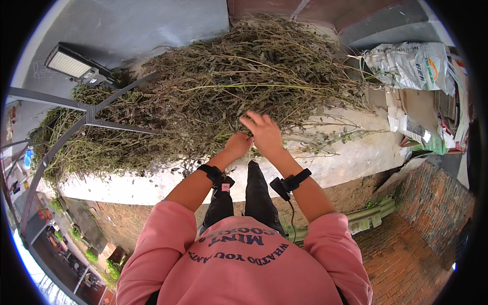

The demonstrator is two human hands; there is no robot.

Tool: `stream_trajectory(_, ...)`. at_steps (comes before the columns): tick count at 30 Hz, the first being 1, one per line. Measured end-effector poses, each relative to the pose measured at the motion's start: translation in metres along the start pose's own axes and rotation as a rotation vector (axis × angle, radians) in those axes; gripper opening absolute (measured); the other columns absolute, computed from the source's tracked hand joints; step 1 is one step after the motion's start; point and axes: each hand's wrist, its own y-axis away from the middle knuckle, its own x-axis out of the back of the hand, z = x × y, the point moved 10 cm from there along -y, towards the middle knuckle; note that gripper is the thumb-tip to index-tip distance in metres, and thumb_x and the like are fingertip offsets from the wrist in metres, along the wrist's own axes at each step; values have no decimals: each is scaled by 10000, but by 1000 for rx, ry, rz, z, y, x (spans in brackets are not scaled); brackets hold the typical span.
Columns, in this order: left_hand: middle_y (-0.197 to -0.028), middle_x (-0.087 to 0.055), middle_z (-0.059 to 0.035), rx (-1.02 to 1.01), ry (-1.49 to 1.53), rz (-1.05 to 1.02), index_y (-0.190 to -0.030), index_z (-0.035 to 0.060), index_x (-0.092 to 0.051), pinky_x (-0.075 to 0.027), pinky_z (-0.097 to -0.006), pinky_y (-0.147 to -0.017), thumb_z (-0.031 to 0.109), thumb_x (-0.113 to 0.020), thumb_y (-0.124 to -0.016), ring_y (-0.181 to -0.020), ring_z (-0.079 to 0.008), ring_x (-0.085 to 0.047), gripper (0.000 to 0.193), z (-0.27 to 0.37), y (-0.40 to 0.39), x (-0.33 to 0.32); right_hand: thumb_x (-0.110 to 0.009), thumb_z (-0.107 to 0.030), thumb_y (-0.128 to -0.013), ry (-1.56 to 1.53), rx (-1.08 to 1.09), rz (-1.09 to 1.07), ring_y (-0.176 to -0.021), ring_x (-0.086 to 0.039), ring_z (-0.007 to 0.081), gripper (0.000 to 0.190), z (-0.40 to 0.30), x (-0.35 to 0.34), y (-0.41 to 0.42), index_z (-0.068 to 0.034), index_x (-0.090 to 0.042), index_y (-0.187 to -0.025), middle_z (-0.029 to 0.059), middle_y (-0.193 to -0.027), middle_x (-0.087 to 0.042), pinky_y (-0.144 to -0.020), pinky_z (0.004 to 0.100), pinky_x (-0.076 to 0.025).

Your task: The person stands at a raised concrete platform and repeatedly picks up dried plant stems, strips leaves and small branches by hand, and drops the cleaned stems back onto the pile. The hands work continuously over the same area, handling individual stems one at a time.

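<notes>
A large heap of dried leafy plant stalks point(244, 72) spreads across a pale concrete ledge point(126, 187) in front of me. At the heap's near edge, my left hand point(239, 145) is curled, its fingertips against the plants. A small dark bit shows by those fingertips, but whatever the palm holds is hidden. My right hand point(267, 133) is close beside it, back upward and fingers apart over the stalks. Its thumb is tucked toward the left hand and partly out of sight. Thin loose stalks point(324, 137) lie to the right of my hands.
A metal frame point(89, 114) reaches over the heap's left side. An LED lamp point(78, 65) stands by the grey wall point(152, 23). At right are a white woven sack point(406, 66) and cardboard point(419, 103). Below the ledge lies a brick floor point(400, 259).
</notes>
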Motion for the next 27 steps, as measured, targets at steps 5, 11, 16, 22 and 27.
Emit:
stream_trajectory(5, -753, -638, -181, -12, -287, 46, -771, 58, -664, -498, -489, -628, 222, -530, -812, -709, -363, -630, 217, 11, 10, 2, -581, -123, -726, 234, -42, -431, -959, -575, 249, 149, -4, -33, 19, -65, -671, -830, 48, -889, -654, -809, 353, -470)
stream_trajectory(11, -791, -656, -157, -4, -323, -9, -812, 70, -657, -522, -466, -647, 204, -555, -799, -750, -353, -648, 169, 23, 2, -27, -560, -225, -803, 81, -573, -510, -844, -629, 304, 206, 31, -44, 54, -50, -663, -838, 127, -837, -663, -764, 417, -505)
stream_trajectory(16, -808, -655, -170, 144, -303, -5, -843, 45, -656, -522, -466, -654, 204, -548, -837, -750, -363, -643, 192, -8, -7, -24, -512, -222, -853, -103, -764, -547, -834, -637, 326, 235, 41, -38, 69, -27, -640, -871, 168, -882, -661, -733, 426, -509)
stream_trajectory(22, -770, -652, -176, 225, -165, -31, -808, 15, -660, -531, -459, -619, 301, -515, -886, -686, -349, -634, 330, -46, 1, 3, -505, -233, -941, -1267, -1243, 171, -654, -575, 149, 152, 126, -48, 89, -100, -554, -996, 43, -867, -595, -576, 301, -475)
stream_trajectory(27, -563, -566, -137, 178, 286, -12, -716, 31, -688, -450, -394, -600, 360, -549, -850, -571, -286, -582, 382, -23, 16, 16, -574, -128, -896, -1211, -1546, 194, -734, -569, 164, 339, 158, -133, 129, -161, -448, -1209, 44, -1031, -556, -619, 322, -486)
